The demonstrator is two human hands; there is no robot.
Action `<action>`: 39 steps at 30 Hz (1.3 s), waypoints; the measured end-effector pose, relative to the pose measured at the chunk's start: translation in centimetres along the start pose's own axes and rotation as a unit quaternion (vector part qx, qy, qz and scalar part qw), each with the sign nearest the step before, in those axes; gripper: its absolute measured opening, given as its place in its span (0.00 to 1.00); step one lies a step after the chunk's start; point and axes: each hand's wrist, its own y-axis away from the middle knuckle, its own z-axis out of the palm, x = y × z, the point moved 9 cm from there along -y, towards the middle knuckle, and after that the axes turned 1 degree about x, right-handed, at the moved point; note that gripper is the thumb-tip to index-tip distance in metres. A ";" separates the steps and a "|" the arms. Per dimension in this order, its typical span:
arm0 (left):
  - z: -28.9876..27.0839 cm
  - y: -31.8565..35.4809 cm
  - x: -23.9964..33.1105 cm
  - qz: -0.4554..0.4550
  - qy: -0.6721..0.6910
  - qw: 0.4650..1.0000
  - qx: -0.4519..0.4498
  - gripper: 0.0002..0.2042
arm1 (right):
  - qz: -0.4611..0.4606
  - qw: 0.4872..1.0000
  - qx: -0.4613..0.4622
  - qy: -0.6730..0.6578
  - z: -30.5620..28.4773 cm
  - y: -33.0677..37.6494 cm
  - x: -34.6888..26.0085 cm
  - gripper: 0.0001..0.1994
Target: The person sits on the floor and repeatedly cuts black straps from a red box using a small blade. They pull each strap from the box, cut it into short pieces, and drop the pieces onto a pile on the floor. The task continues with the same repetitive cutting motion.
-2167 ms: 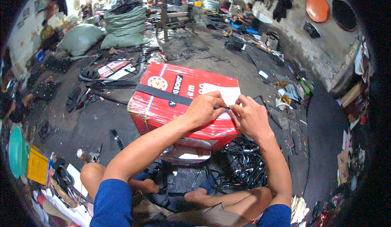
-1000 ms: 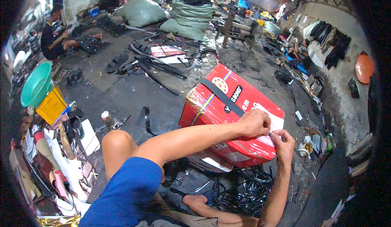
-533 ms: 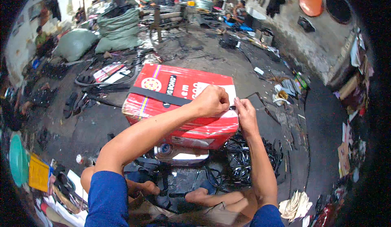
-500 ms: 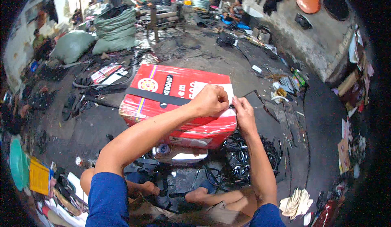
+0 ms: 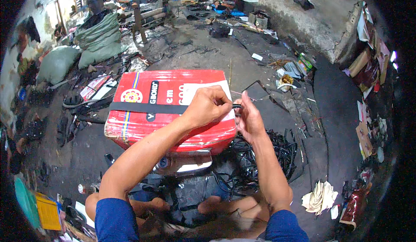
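A large red sack-wrapped bundle (image 5: 143,125) lies on the dark floor in front of my crossed legs, with a black strap (image 5: 147,108) stretched across its top. My left hand (image 5: 210,107) is fisted on the strap at the bundle's right end. My right hand (image 5: 248,118) sits just beside it at the bundle's right edge, fingers pinching the black strap end that pokes out between the two hands. A white label patch (image 5: 190,90) shows on the bundle under my left hand.
A heap of black strips (image 5: 264,155) lies to the right of my knees. Crumpled white paper (image 5: 320,196) is at lower right. Green sacks (image 5: 97,38) and scrap clutter the far left; people sit at the back. A rough wall (image 5: 320,21) runs along the right.
The view swung about as my head turned. Both hands stayed together at the bundle's right end on the strap; the bundle itself did not shift noticeably.
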 end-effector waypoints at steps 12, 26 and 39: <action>-0.4 0.6 -0.8 -0.056 -0.002 0.998 -0.010 0.04 | -0.286 0.826 0.205 0.441 -3.0 -4.3 -1.4 0.12; 0.6 -0.5 -0.5 -0.040 0.004 0.998 -0.047 0.02 | -0.098 0.735 0.250 0.622 -28.0 -5.3 32.8 0.11; -1.4 1.6 1.2 0.071 -0.075 0.992 -0.077 0.08 | -0.033 0.777 0.251 0.577 -24.7 -3.6 34.3 0.10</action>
